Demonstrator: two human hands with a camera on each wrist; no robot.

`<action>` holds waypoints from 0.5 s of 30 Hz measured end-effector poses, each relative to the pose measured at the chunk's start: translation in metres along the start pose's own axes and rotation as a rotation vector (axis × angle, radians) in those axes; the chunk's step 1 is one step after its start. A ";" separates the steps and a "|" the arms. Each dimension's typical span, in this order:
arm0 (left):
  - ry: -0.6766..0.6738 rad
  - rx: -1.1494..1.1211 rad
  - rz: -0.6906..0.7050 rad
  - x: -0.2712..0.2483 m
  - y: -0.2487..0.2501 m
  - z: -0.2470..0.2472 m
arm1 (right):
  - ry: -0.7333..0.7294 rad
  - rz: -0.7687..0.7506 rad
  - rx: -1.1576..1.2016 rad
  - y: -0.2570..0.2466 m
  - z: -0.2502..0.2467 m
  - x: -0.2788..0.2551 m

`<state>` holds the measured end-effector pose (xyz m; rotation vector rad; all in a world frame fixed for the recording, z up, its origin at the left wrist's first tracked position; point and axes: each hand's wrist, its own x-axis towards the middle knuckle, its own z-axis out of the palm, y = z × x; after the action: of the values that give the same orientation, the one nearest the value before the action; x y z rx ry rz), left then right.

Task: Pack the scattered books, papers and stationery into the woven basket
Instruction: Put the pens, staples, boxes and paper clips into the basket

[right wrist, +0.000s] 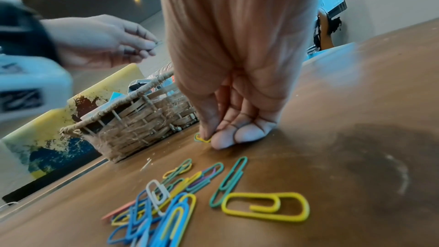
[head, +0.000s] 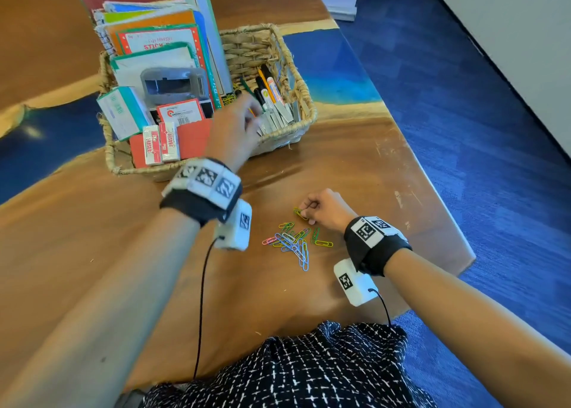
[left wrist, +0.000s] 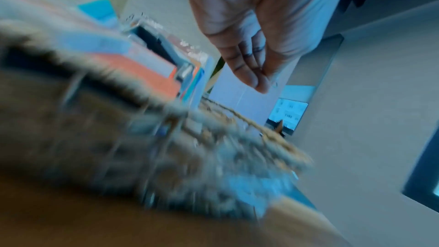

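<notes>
The woven basket (head: 296, 135) sits on your wooden table (head: 92, 222) under your left hand (head: 234, 129), blue carpet (head: 463, 129) beyond. Your right hand (head: 324, 206) pinches a yellow-green paper clip (head: 299, 212), the loose paper clips (head: 293, 240) just behind those fingers. Left wrist: blurred; fingers (left wrist: 247, 70) pressed together, contents unclear. Right wrist: thumb and fingertips (right wrist: 225, 138) pin the clip to the tabletop

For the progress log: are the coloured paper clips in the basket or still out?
Mostly out: the paper clips lie on the table before the woven basket; the right hand pinches one.
</notes>
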<state>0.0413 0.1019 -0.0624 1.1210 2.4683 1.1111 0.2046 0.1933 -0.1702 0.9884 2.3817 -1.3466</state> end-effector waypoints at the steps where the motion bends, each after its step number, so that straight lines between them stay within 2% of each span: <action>1: 0.048 0.020 -0.004 0.015 0.000 -0.007 | -0.001 0.000 0.006 -0.001 0.001 0.000; 3: 0.101 0.064 -0.025 0.041 -0.007 -0.017 | -0.007 -0.001 0.016 -0.003 0.004 -0.001; 8: 0.081 0.221 -0.143 0.062 -0.029 -0.025 | -0.014 0.005 0.102 -0.003 0.007 -0.004; 12: 0.088 0.187 -0.070 0.028 -0.020 -0.013 | 0.015 0.019 0.176 0.001 0.005 -0.003; 15: -0.061 0.057 -0.066 -0.015 -0.015 0.012 | 0.032 0.036 0.239 0.003 0.002 -0.001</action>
<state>0.0492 0.0912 -0.0832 1.0637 2.4853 0.9789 0.2068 0.1924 -0.1725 1.1146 2.2511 -1.6423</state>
